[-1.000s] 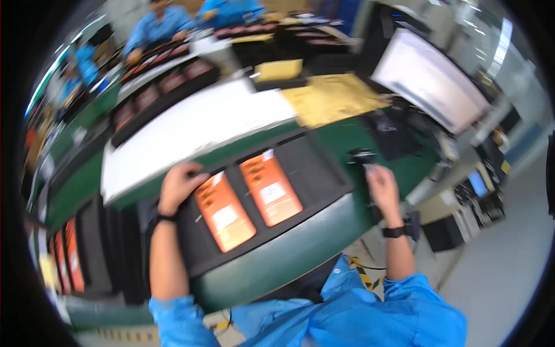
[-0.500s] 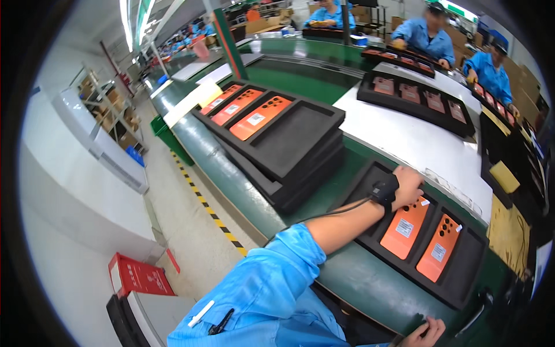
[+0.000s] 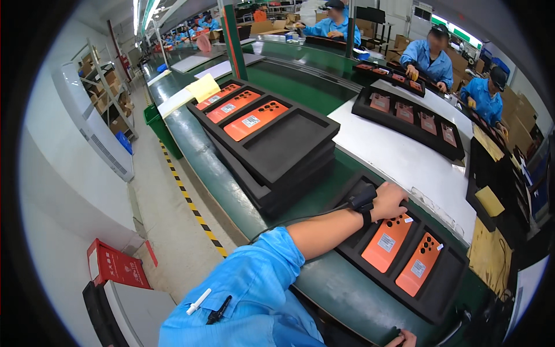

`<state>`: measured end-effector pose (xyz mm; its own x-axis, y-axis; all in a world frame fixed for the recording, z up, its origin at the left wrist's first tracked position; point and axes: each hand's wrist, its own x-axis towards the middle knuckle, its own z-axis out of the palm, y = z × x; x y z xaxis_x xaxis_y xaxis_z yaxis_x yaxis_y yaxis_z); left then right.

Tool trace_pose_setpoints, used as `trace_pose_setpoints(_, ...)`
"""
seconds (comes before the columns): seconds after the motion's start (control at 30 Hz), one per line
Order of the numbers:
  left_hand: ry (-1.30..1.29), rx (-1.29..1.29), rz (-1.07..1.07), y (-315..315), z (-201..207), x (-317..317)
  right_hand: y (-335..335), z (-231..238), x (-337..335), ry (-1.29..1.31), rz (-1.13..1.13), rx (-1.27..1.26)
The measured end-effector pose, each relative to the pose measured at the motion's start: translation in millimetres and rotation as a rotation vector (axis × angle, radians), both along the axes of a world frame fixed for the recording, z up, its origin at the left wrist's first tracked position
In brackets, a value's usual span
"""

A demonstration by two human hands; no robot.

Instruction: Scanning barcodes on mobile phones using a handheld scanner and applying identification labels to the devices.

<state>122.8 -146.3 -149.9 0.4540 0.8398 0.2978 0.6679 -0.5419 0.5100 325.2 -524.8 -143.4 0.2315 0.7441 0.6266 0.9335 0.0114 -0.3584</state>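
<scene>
My left hand, with a black strap and a small dark device at the wrist, reaches into a black foam tray. Its curled fingers are at the camera end of an orange phone lying back up in a slot. They hide that end in part, and what they grip cannot be made out. Beside it a second orange phone lies in the neighbouring slot, a white label on its back. At the lower edge my right hand shows only in part, its fingers apart and nothing visible in them.
Left of my arm stands a stack of black trays; its top one holds 3 orange phones. Another phone tray lies on a white board. Co-workers in blue sit across the green bench. A cable runs along my forearm.
The view has shifted, so the trays appear further left. My left hand stays at the same phone's camera end. My right hand has dropped mostly out of the lower edge.
</scene>
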Motion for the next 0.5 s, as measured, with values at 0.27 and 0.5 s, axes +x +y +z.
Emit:
trace_pose_setpoints(0.27, -0.09, 0.074, 0.001, -1.7, -6.8, 4.6, 3.5, 8.1, 0.7, -0.001, 0.011, 0.03)
trace_pose_setpoints(0.5, -0.093, 0.058, -0.001, -8.4, -5.0, -6.6, -1.4, 6.5, -5.9, 0.031, 0.024, 0.034)
